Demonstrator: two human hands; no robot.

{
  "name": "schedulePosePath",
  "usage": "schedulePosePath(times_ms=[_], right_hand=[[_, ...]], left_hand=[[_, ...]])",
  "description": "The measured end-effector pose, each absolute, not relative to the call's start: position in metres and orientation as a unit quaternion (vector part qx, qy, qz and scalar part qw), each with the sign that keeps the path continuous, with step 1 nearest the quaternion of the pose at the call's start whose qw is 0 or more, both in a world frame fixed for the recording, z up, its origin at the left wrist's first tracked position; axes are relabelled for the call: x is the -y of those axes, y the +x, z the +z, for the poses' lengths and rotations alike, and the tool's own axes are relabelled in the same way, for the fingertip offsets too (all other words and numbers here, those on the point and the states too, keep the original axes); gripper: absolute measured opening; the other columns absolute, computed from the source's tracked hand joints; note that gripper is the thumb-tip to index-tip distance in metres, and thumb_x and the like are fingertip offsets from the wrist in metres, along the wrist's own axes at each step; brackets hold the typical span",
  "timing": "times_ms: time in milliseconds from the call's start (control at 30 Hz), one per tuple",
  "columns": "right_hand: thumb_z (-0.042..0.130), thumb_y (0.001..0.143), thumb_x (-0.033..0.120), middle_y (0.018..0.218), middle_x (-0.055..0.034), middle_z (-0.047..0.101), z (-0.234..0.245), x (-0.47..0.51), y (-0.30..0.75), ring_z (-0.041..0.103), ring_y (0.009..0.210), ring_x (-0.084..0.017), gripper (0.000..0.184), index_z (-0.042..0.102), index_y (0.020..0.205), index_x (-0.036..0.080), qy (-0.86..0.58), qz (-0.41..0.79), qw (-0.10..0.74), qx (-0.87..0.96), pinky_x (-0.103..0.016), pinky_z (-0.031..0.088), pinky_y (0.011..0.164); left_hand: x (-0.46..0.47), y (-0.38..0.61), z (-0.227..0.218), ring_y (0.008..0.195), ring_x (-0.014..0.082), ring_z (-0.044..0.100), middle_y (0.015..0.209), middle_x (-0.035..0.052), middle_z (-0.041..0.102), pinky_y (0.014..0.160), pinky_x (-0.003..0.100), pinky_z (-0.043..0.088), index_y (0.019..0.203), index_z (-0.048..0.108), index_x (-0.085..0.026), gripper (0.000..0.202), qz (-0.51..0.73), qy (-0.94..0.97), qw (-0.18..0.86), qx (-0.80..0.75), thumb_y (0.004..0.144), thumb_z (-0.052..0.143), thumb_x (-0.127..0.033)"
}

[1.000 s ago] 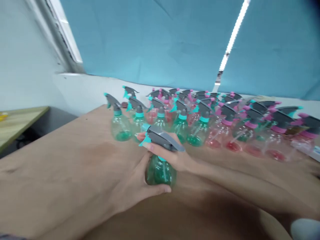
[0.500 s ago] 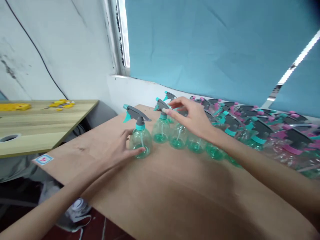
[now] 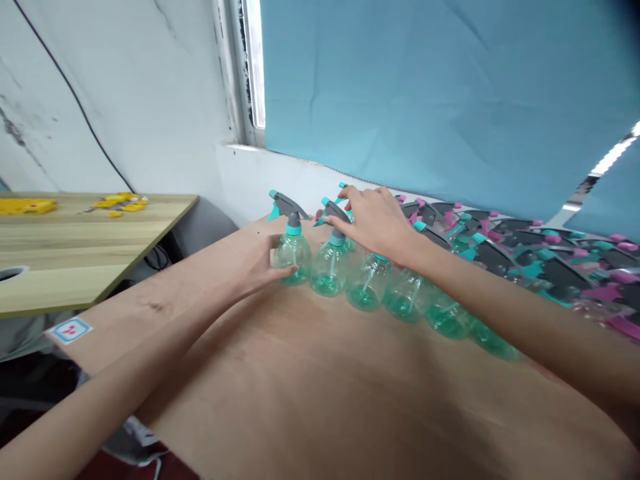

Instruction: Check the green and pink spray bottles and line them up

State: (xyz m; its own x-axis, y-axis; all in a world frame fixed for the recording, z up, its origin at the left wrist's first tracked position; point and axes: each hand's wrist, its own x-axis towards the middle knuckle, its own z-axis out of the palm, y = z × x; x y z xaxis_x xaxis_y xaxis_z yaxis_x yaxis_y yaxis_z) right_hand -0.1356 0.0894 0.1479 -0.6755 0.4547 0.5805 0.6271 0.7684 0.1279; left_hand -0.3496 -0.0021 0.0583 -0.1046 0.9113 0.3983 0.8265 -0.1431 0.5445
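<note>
Hands at a row of spray bottles (image 3: 407, 303)
Near the table's (image 3: 320, 387) far left corner, the left hand (image 3: 257, 263) wraps the end bottle (image 3: 293, 250); the right hand (image 3: 375, 223) rests flat, fingers loose, on the neighbouring spray head (image 3: 337, 213).

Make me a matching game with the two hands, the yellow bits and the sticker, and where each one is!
Things:
1. left hand
2. right hand
3. yellow bits
4. sticker

Places:
A. on the side desk
B. around the end green bottle
C. at the brown board's left corner
D. spread over the tops of the bottle row

Pairs: 1-B, 2-D, 3-A, 4-C.
</note>
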Motion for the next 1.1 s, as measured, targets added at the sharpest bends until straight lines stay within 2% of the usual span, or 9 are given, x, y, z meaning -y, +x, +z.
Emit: schedulePosePath(times_ms=[100, 267, 467, 667, 767, 833, 967, 1000, 1100], right_hand=[[0.052, 0.089, 0.039, 0.076, -0.0142, 0.071, 0.146, -0.092, -0.138, 0.065, 0.082, -0.034, 0.05, 0.053, 0.121, 0.0, -0.3, -0.168, 0.259, 0.903, -0.045, 0.036, 0.086], [0.052, 0.09, 0.031, 0.061, -0.0086, 0.067, 0.142, -0.096, -0.141, 0.065, 0.071, -0.029, 0.042, 0.052, 0.12, 0.002, -0.29, -0.162, 0.249, 0.91, -0.042, 0.036, 0.089], [0.049, 0.092, 0.029, 0.066, -0.009, 0.069, 0.138, -0.099, -0.141, 0.066, 0.072, -0.027, 0.036, 0.051, 0.119, 0.005, -0.276, -0.144, 0.256, 0.915, -0.044, 0.032, 0.098], [0.048, 0.092, 0.027, 0.065, -0.0063, 0.068, 0.138, -0.096, -0.139, 0.066, 0.077, -0.027, 0.034, 0.054, 0.118, 0.006, -0.257, -0.139, 0.259, 0.92, -0.044, 0.028, 0.103], [0.047, 0.092, 0.027, 0.064, -0.0057, 0.067, 0.139, -0.088, -0.138, 0.066, 0.077, -0.028, 0.035, 0.054, 0.119, 0.005, -0.249, -0.134, 0.262, 0.923, -0.044, 0.027, 0.104], [0.048, 0.092, 0.027, 0.065, -0.0064, 0.067, 0.139, -0.081, -0.136, 0.066, 0.076, -0.027, 0.036, 0.054, 0.119, 0.004, -0.243, -0.128, 0.265, 0.924, -0.044, 0.028, 0.103], [0.048, 0.092, 0.027, 0.064, -0.0076, 0.066, 0.139, -0.059, -0.123, 0.065, 0.074, -0.026, 0.037, 0.055, 0.117, 0.001, -0.222, -0.117, 0.271, 0.93, -0.044, 0.031, 0.101], [0.047, 0.092, 0.027, 0.065, -0.0077, 0.066, 0.139, -0.053, -0.118, 0.065, 0.074, -0.026, 0.037, 0.055, 0.117, 0.001, -0.214, -0.115, 0.273, 0.931, -0.043, 0.032, 0.1], [0.047, 0.092, 0.027, 0.068, -0.0082, 0.066, 0.137, -0.031, -0.099, 0.064, 0.082, -0.026, 0.037, 0.054, 0.118, 0.001, -0.195, -0.108, 0.282, 0.933, -0.041, 0.037, 0.096]], left_hand=[[-0.003, -0.352, 0.057, 0.117, 0.0304, 0.053, 0.125, 0.0098, 0.059, 0.097, 0.042, 0.041, 0.125, 0.047, -0.019, 0.061, 0.353, 0.681, 0.054, -0.639, 0.075, 0.064, -0.05], [-0.005, -0.355, 0.053, 0.118, 0.0302, 0.053, 0.127, 0.0125, 0.056, 0.097, 0.041, 0.04, 0.128, 0.042, -0.017, 0.066, 0.34, 0.687, 0.036, -0.641, 0.077, 0.062, -0.052], [-0.007, -0.357, 0.051, 0.12, 0.0333, 0.051, 0.13, 0.0143, 0.054, 0.097, 0.044, 0.038, 0.132, 0.039, -0.016, 0.074, 0.315, 0.678, 0.016, -0.664, 0.076, 0.06, -0.058], [0.008, -0.359, 0.05, 0.13, 0.0369, 0.039, 0.14, 0.017, 0.044, 0.102, 0.049, 0.032, 0.138, 0.033, -0.016, 0.083, 0.298, 0.65, 0.006, -0.699, 0.076, 0.058, -0.065], [0.033, -0.349, 0.051, 0.129, 0.0354, 0.039, 0.139, 0.0159, 0.045, 0.103, 0.05, 0.03, 0.134, 0.035, -0.017, 0.076, 0.308, 0.631, -0.009, -0.712, 0.079, 0.054, -0.065], [0.053, -0.338, 0.054, 0.124, 0.0335, 0.045, 0.131, 0.0134, 0.052, 0.099, 0.048, 0.036, 0.126, 0.042, -0.019, 0.061, 0.318, 0.616, -0.019, -0.72, 0.084, 0.05, -0.062], [0.089, -0.309, 0.057, 0.105, 0.0298, 0.058, 0.115, 0.0083, 0.061, 0.077, 0.04, 0.051, 0.113, 0.05, -0.022, 0.041, 0.326, 0.606, -0.011, -0.725, 0.09, 0.046, -0.056], [0.094, -0.301, 0.056, 0.102, 0.0292, 0.06, 0.113, 0.0075, 0.061, 0.077, 0.04, 0.051, 0.111, 0.051, -0.023, 0.039, 0.323, 0.612, -0.002, -0.722, 0.09, 0.048, -0.056], [0.103, -0.276, 0.048, 0.113, 0.0307, 0.055, 0.124, 0.0082, 0.057, 0.09, 0.046, 0.046, 0.121, 0.046, -0.025, 0.046, 0.312, 0.665, 0.069, -0.675, 0.087, 0.055, -0.055]])
